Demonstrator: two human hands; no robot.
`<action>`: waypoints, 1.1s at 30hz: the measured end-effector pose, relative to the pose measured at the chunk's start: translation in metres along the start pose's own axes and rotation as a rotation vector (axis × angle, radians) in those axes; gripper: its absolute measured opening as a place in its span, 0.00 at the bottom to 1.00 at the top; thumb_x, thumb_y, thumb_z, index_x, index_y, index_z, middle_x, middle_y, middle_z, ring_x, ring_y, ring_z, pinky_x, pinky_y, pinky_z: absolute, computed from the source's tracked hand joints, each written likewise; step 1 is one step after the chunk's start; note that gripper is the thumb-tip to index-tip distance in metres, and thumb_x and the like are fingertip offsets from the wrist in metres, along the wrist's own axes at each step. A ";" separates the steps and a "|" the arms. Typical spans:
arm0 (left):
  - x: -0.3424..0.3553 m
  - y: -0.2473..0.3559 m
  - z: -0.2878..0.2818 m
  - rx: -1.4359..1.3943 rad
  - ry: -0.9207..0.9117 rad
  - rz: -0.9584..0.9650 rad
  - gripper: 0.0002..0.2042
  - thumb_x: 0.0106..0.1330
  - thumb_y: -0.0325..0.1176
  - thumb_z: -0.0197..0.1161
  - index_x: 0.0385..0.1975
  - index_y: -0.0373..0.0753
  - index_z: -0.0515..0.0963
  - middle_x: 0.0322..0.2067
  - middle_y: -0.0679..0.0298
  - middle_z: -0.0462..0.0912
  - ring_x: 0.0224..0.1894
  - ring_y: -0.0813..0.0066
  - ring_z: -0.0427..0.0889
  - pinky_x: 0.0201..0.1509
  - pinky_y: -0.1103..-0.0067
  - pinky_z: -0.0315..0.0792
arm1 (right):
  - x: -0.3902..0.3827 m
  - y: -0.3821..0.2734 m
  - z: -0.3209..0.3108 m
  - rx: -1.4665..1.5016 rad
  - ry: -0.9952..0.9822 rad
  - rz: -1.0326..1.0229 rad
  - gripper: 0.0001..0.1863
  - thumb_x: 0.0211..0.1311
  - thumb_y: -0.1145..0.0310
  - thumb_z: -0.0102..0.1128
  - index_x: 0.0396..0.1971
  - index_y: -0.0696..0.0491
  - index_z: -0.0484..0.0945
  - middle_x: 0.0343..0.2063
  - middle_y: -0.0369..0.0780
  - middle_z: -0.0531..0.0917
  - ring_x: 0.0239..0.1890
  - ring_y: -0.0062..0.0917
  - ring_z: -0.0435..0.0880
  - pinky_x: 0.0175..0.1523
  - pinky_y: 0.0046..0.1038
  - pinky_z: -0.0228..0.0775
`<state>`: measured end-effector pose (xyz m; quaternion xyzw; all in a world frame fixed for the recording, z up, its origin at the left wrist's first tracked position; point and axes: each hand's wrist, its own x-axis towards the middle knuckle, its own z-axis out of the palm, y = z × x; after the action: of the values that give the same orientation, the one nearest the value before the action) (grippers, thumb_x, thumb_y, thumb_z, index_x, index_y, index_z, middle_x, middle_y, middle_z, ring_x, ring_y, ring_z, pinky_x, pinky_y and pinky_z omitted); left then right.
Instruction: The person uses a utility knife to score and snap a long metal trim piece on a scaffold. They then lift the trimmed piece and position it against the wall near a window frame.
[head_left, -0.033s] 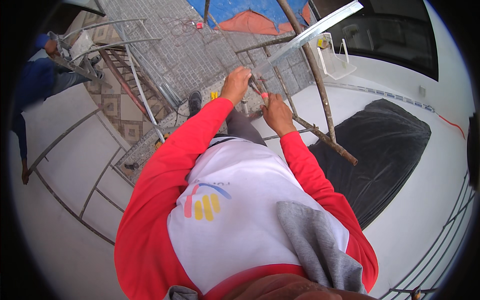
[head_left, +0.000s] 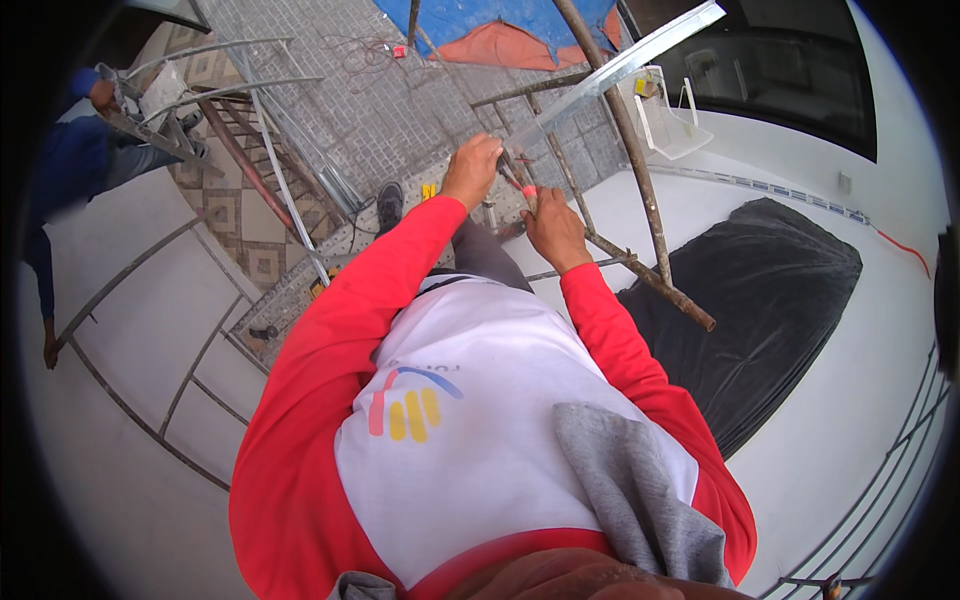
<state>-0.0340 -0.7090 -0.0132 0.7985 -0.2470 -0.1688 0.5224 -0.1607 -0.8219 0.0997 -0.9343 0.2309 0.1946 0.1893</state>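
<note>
My left hand (head_left: 472, 170) is closed around the near end of a long galvanized metal channel (head_left: 640, 62), which slants up to the far right. Close beside it, my right hand (head_left: 557, 230) grips the red handles of a pair of snips (head_left: 529, 191). The snips' dark jaws are at the channel's near end; whether they bite into the metal is too small to tell. Below my hands, my shoe (head_left: 390, 206) rests on a perforated metal platform (head_left: 349, 240), with small yellow things (head_left: 429, 191) near it.
Rusty scaffold poles (head_left: 640, 190) rise just right of my hands. Black sheeting (head_left: 760, 310) covers part of the white surface at right. A white plastic chair (head_left: 672, 125) stands far right. At left, a person in blue (head_left: 70, 160) is beside scaffold frames (head_left: 105, 290). Blue tarp (head_left: 480, 12) lies far off.
</note>
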 end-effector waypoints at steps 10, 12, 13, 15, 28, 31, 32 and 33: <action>0.009 -0.004 -0.002 -0.072 0.021 -0.038 0.10 0.72 0.33 0.59 0.39 0.32 0.83 0.35 0.51 0.82 0.39 0.47 0.82 0.43 0.65 0.74 | 0.014 0.015 0.002 0.077 -0.076 0.047 0.22 0.62 0.64 0.67 0.50 0.55 0.70 0.35 0.55 0.85 0.40 0.55 0.84 0.44 0.52 0.75; 0.010 -0.004 -0.004 -0.089 0.008 -0.038 0.11 0.72 0.34 0.59 0.38 0.32 0.82 0.34 0.51 0.82 0.38 0.48 0.81 0.43 0.65 0.74 | 0.015 0.023 0.007 0.086 -0.059 0.034 0.21 0.63 0.64 0.67 0.51 0.54 0.70 0.36 0.54 0.85 0.41 0.55 0.84 0.44 0.51 0.75; 0.010 -0.004 -0.006 -0.097 0.002 -0.038 0.11 0.73 0.34 0.59 0.38 0.32 0.82 0.34 0.51 0.82 0.37 0.48 0.81 0.42 0.66 0.74 | 0.015 0.028 0.010 0.101 -0.042 0.015 0.21 0.63 0.64 0.67 0.52 0.53 0.70 0.36 0.54 0.85 0.41 0.54 0.84 0.44 0.51 0.75; 0.012 -0.004 -0.009 -0.108 -0.016 -0.031 0.11 0.73 0.35 0.58 0.38 0.32 0.82 0.33 0.52 0.81 0.36 0.49 0.81 0.42 0.66 0.74 | 0.020 0.039 0.015 0.118 -0.053 0.012 0.20 0.64 0.64 0.66 0.52 0.52 0.71 0.37 0.53 0.85 0.42 0.54 0.84 0.44 0.51 0.74; 0.015 0.003 -0.024 -0.136 -0.064 0.007 0.13 0.71 0.35 0.61 0.44 0.31 0.82 0.39 0.52 0.82 0.43 0.53 0.82 0.49 0.71 0.74 | 0.034 0.052 0.012 0.220 -0.099 -0.021 0.21 0.66 0.58 0.58 0.56 0.51 0.74 0.48 0.51 0.84 0.51 0.49 0.82 0.54 0.46 0.72; 0.017 0.001 -0.023 -0.170 -0.021 -0.055 0.13 0.71 0.34 0.61 0.45 0.30 0.81 0.40 0.53 0.81 0.44 0.53 0.82 0.50 0.70 0.73 | 0.030 0.046 0.012 0.192 -0.040 -0.077 0.22 0.64 0.66 0.65 0.57 0.53 0.72 0.49 0.52 0.82 0.50 0.51 0.82 0.52 0.46 0.73; 0.017 0.000 -0.023 -0.167 -0.022 -0.052 0.12 0.71 0.34 0.61 0.44 0.30 0.81 0.40 0.53 0.81 0.44 0.53 0.81 0.49 0.70 0.73 | 0.029 0.045 0.012 0.200 -0.021 -0.089 0.24 0.64 0.66 0.65 0.58 0.53 0.72 0.50 0.52 0.82 0.51 0.51 0.81 0.53 0.46 0.73; 0.018 -0.001 -0.023 -0.161 -0.028 -0.062 0.12 0.71 0.34 0.61 0.44 0.30 0.81 0.39 0.53 0.81 0.43 0.53 0.81 0.49 0.70 0.73 | 0.027 0.043 0.012 0.207 0.012 -0.115 0.25 0.64 0.66 0.65 0.60 0.53 0.71 0.52 0.52 0.82 0.52 0.51 0.81 0.54 0.45 0.74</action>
<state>-0.0073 -0.7014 -0.0054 0.7588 -0.2151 -0.2156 0.5758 -0.1634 -0.8618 0.0655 -0.9226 0.1970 0.1528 0.2943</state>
